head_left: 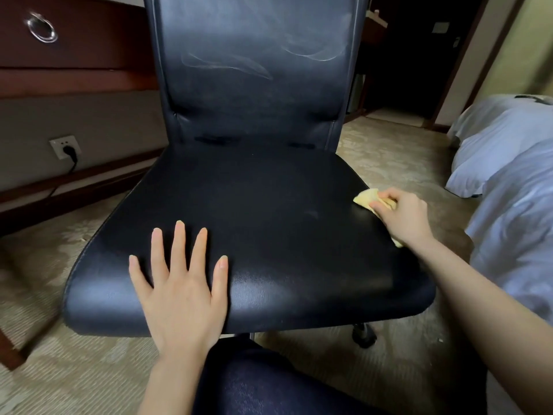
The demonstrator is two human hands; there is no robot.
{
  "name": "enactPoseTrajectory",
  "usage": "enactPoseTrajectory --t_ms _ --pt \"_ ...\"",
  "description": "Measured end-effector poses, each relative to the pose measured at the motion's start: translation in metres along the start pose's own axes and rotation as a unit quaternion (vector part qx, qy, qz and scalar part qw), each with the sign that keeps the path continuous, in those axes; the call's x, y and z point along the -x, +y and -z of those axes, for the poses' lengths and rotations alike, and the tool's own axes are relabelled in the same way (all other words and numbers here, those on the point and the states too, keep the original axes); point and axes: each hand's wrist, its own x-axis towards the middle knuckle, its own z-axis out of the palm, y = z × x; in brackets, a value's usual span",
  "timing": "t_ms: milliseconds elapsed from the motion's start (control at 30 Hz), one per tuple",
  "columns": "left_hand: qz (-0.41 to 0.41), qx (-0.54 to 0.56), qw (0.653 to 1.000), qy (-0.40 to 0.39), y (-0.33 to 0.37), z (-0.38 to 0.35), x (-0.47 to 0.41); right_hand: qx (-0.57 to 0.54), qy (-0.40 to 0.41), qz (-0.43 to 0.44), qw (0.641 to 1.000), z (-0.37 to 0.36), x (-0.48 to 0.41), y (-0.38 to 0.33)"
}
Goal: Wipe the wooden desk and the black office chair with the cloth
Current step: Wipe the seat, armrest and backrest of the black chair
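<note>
Cloth [366, 199] is the yellow one, bunched under the right hand [404, 215] at the right edge of the chair seat [269, 235], mid-right of the frame. Nearest the camera, the left hand [182, 286] lies flat with fingers spread on the front-left of the seat, gripping nothing, looks like it's just steadying the chair. The right hand is clenched around the cloth and pressing it on the leather, so unwiped seat lies to the left of it, toward the other hand; I'd guess the next stroke runs leftward across the seat's width. Further back, the backrest [254, 55] fills the top centre with pale smears on it, probably needs another pass. Wooden desk [74, 40] sits upper left, well away from both hands. Count: one cloth, one chair, one desk, two hands.
</note>
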Motion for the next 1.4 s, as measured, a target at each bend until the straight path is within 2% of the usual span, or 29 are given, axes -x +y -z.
enactPoseTrajectory --t_ms 100,233,333,533,600,700,767,867,1000,1067,1167,1267,1400 --pt "0.004 0.000 1.000 -0.006 0.001 0.000 0.000 0.005 -0.044 0.008 0.999 -0.022 -0.023 -0.024" --pt "0.008 0.006 1.000 -0.008 0.002 0.000 -0.002 0.006 -0.085 0.081 0.993 -0.038 -0.018 -0.054" --pt "0.007 0.012 1.000 -0.003 -0.001 -0.001 -0.003 -0.021 -0.100 0.163 0.981 -0.037 0.009 -0.070" --pt "0.012 0.019 1.000 -0.014 -0.006 0.000 -0.006 -0.101 -0.100 0.234 0.962 -0.024 0.086 -0.090" --pt "0.014 0.021 0.999 -0.024 -0.009 0.002 -0.008 -0.142 -0.140 0.265 0.943 -0.019 0.112 -0.099" --pt "0.014 0.034 0.998 -0.054 -0.013 0.009 -0.011 -0.200 -0.260 0.324 0.887 -0.015 0.132 -0.115" --pt "0.010 0.055 0.995 -0.081 -0.016 0.015 -0.013 -0.244 -0.268 0.315 0.877 -0.016 0.127 -0.131" --pt "0.054 0.114 0.987 -0.097 -0.032 0.024 -0.022 -0.317 -0.229 0.251 0.886 -0.028 0.092 -0.166" --pt "0.085 0.106 0.984 -0.116 -0.076 0.038 -0.051 -0.274 -0.258 0.306 0.874 -0.070 0.042 -0.223" --pt "0.108 0.067 0.980 -0.153 -0.108 0.035 -0.070 -0.229 -0.270 0.349 0.867 -0.113 0.024 -0.256" --pt "0.122 0.045 0.958 -0.257 -0.130 0.031 -0.091 -0.190 -0.261 0.380 0.867 -0.159 0.007 -0.287" --pt "0.139 0.121 0.935 -0.304 -0.152 0.016 -0.102 -0.162 -0.273 0.405 0.858 -0.216 -0.007 -0.326" --pt "0.149 0.220 0.921 -0.286 -0.156 0.014 -0.096 -0.138 -0.311 0.439 0.831 -0.240 -0.017 -0.343"
